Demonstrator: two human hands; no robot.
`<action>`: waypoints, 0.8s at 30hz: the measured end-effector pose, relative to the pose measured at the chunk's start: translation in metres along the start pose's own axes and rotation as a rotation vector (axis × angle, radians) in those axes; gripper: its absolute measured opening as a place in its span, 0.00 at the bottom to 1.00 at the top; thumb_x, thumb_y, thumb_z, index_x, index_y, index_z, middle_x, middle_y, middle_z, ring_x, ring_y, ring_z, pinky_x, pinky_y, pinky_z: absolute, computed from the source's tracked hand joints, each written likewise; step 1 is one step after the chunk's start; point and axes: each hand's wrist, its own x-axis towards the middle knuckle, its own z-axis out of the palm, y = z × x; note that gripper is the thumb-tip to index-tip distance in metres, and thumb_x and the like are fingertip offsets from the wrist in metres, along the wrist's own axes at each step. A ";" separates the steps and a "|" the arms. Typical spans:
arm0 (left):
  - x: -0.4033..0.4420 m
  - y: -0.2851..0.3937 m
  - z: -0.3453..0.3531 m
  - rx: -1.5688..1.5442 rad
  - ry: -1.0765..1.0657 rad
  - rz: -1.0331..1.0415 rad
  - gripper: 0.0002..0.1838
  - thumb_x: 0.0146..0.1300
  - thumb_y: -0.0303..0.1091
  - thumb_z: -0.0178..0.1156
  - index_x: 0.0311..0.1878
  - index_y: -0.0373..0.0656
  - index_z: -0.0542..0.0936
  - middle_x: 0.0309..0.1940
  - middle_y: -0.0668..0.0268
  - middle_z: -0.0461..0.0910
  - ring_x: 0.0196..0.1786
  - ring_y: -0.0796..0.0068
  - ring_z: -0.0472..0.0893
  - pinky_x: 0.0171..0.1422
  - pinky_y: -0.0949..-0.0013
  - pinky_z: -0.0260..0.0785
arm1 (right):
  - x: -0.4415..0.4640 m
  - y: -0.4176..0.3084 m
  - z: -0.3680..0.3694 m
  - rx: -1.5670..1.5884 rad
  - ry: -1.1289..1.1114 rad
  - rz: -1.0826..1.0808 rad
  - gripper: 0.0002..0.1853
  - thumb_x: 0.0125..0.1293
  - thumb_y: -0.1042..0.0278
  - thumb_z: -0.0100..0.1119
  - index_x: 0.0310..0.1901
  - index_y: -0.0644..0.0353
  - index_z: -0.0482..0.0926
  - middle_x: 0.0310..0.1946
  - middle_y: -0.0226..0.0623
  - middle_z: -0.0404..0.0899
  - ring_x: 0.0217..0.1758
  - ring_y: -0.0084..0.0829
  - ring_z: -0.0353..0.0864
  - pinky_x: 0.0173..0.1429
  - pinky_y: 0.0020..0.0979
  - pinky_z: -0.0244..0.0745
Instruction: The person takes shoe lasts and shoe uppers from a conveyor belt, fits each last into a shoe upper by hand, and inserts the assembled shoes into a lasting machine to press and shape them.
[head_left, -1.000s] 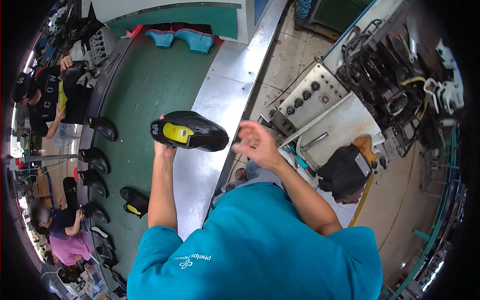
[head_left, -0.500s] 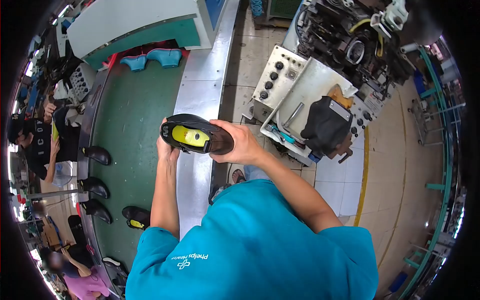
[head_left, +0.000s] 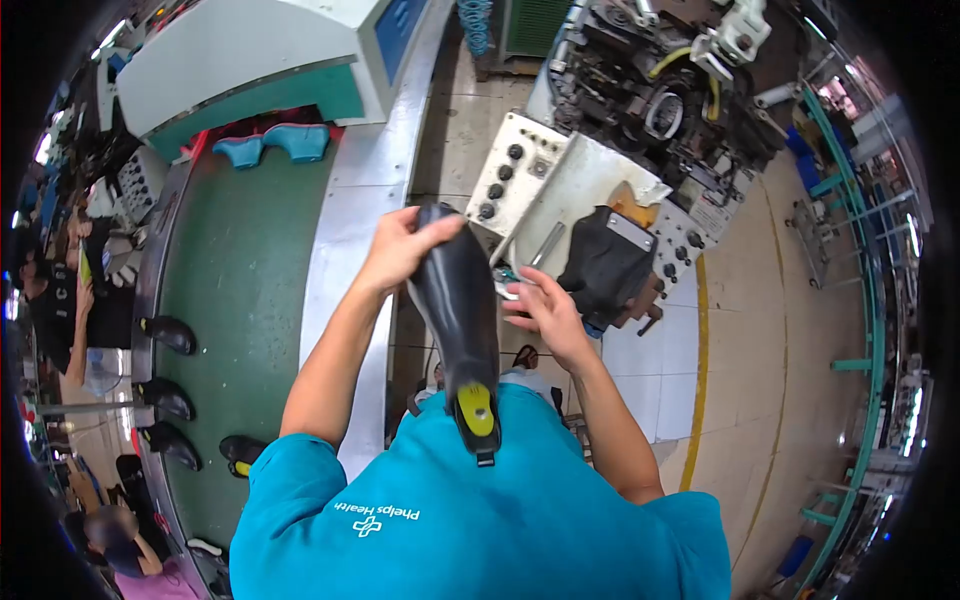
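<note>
A black shoe [head_left: 458,310] hangs in front of my torso, with a bright yellow piece [head_left: 476,412] showing in its opening. The opening end points toward my shirt, and a small tab sticks out there. My left hand [head_left: 402,247] is closed around the shoe's far end, thumb across the top. To the right of the shoe, my right hand [head_left: 550,318] is raised with its fingers apart. It holds nothing, and a gap separates it from the shoe.
At left runs a green conveyor belt [head_left: 240,330] with a metal edge, bearing two blue shoe-like forms [head_left: 297,142] and several black shoes [head_left: 172,400]. A machine with a knob panel [head_left: 508,170] and a black cloth cover [head_left: 607,262] stands ahead right. Co-workers are across the belt.
The shoe has swung from over the belt's edge to in front of my body, its opening now toward me. My right hand has let go; my left hand still holds it.
</note>
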 end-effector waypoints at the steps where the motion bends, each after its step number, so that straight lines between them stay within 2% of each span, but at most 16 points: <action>1: 0.005 0.007 0.026 0.008 -0.073 0.024 0.22 0.59 0.46 0.76 0.43 0.34 0.86 0.33 0.66 0.86 0.34 0.80 0.82 0.40 0.72 0.75 | 0.005 -0.007 -0.006 0.111 -0.028 0.044 0.26 0.79 0.55 0.55 0.70 0.63 0.67 0.62 0.40 0.78 0.53 0.25 0.82 0.52 0.29 0.82; 2: 0.011 0.012 0.050 0.017 -0.147 0.050 0.22 0.59 0.46 0.76 0.42 0.34 0.86 0.33 0.67 0.86 0.33 0.81 0.82 0.39 0.73 0.75 | 0.008 -0.013 -0.013 0.222 -0.057 0.083 0.25 0.80 0.51 0.53 0.67 0.62 0.70 0.60 0.38 0.79 0.51 0.23 0.82 0.50 0.28 0.82; 4: 0.024 0.024 0.091 0.061 -0.215 0.063 0.19 0.58 0.45 0.76 0.36 0.35 0.86 0.28 0.68 0.85 0.30 0.82 0.81 0.37 0.74 0.74 | 0.011 -0.021 -0.014 0.215 0.082 -0.134 0.18 0.78 0.49 0.57 0.46 0.59 0.80 0.37 0.23 0.79 0.39 0.12 0.74 0.44 0.19 0.70; 6: 0.032 0.042 0.121 0.110 -0.280 0.103 0.19 0.57 0.45 0.77 0.34 0.35 0.86 0.27 0.68 0.84 0.29 0.83 0.81 0.36 0.74 0.74 | 0.005 -0.028 -0.044 0.088 0.141 -0.256 0.16 0.78 0.53 0.59 0.37 0.58 0.77 0.33 0.19 0.74 0.36 0.10 0.67 0.40 0.19 0.65; 7: 0.040 0.045 0.133 0.212 -0.286 0.115 0.21 0.55 0.48 0.78 0.32 0.36 0.85 0.26 0.67 0.84 0.28 0.82 0.80 0.34 0.73 0.73 | 0.000 -0.035 -0.057 0.087 0.151 -0.267 0.16 0.78 0.53 0.59 0.37 0.58 0.77 0.33 0.19 0.74 0.36 0.10 0.67 0.40 0.19 0.65; 9: 0.052 0.052 0.159 0.269 -0.322 0.123 0.22 0.54 0.49 0.78 0.31 0.36 0.85 0.25 0.67 0.84 0.27 0.81 0.80 0.34 0.72 0.73 | -0.015 -0.047 -0.078 0.022 0.179 -0.301 0.16 0.78 0.57 0.59 0.34 0.58 0.75 0.30 0.17 0.70 0.34 0.11 0.64 0.38 0.20 0.62; 11: 0.059 0.060 0.184 0.300 -0.366 0.129 0.26 0.51 0.54 0.78 0.29 0.36 0.84 0.22 0.66 0.82 0.24 0.79 0.79 0.32 0.70 0.73 | -0.021 -0.053 -0.101 0.006 0.189 -0.316 0.16 0.78 0.57 0.59 0.34 0.58 0.74 0.30 0.18 0.70 0.34 0.11 0.64 0.38 0.20 0.62; 14: 0.070 0.076 0.214 0.452 -0.341 0.179 0.26 0.51 0.53 0.78 0.28 0.36 0.84 0.21 0.66 0.82 0.23 0.79 0.79 0.31 0.70 0.72 | -0.023 -0.062 -0.132 -0.087 0.218 -0.338 0.18 0.79 0.56 0.57 0.33 0.59 0.74 0.29 0.18 0.71 0.33 0.12 0.64 0.38 0.20 0.62; 16: 0.076 0.080 0.231 0.436 -0.345 0.169 0.24 0.52 0.50 0.79 0.27 0.36 0.84 0.21 0.67 0.82 0.23 0.80 0.78 0.30 0.71 0.72 | -0.020 -0.059 -0.149 -0.299 0.351 -0.313 0.21 0.79 0.55 0.56 0.30 0.60 0.72 0.29 0.19 0.71 0.33 0.13 0.64 0.38 0.21 0.63; 17: 0.079 0.081 0.238 0.369 -0.363 0.163 0.23 0.52 0.49 0.79 0.27 0.36 0.84 0.21 0.67 0.82 0.23 0.81 0.78 0.30 0.71 0.71 | -0.018 -0.059 -0.155 -0.285 0.375 -0.313 0.23 0.79 0.53 0.56 0.29 0.62 0.74 0.28 0.18 0.71 0.32 0.14 0.64 0.37 0.23 0.63; 18: 0.083 0.082 0.244 0.303 -0.380 0.158 0.22 0.52 0.48 0.79 0.27 0.37 0.84 0.21 0.68 0.82 0.23 0.81 0.78 0.30 0.72 0.71 | -0.016 -0.059 -0.160 -0.284 0.377 -0.316 0.23 0.79 0.53 0.56 0.29 0.62 0.74 0.28 0.18 0.71 0.32 0.14 0.64 0.37 0.23 0.63; 20: 0.089 0.083 0.255 0.275 -0.383 0.175 0.21 0.52 0.48 0.79 0.27 0.37 0.84 0.22 0.68 0.83 0.24 0.82 0.79 0.30 0.73 0.71 | -0.015 -0.058 -0.163 0.078 0.331 -0.318 0.19 0.79 0.53 0.57 0.39 0.63 0.79 0.33 0.20 0.74 0.36 0.15 0.68 0.42 0.22 0.66; 21: 0.090 0.089 0.258 0.239 -0.391 0.174 0.21 0.52 0.47 0.79 0.27 0.37 0.84 0.22 0.67 0.83 0.24 0.82 0.79 0.31 0.73 0.72 | -0.017 -0.060 -0.160 0.079 0.332 -0.321 0.19 0.79 0.53 0.57 0.39 0.63 0.79 0.33 0.20 0.74 0.36 0.15 0.68 0.42 0.22 0.66; 23: 0.099 0.096 0.264 0.201 -0.398 0.185 0.21 0.53 0.47 0.79 0.28 0.37 0.84 0.23 0.67 0.84 0.25 0.82 0.80 0.31 0.74 0.72 | -0.028 -0.072 -0.152 0.353 0.279 -0.300 0.18 0.78 0.55 0.58 0.52 0.65 0.79 0.41 0.23 0.77 0.43 0.16 0.72 0.50 0.22 0.69; 24: 0.104 0.097 0.266 0.201 -0.404 0.189 0.21 0.53 0.47 0.79 0.29 0.36 0.84 0.24 0.66 0.84 0.26 0.81 0.81 0.32 0.74 0.73 | -0.034 -0.078 -0.150 0.434 0.236 -0.245 0.21 0.78 0.56 0.59 0.59 0.66 0.75 0.48 0.26 0.78 0.51 0.16 0.73 0.57 0.22 0.70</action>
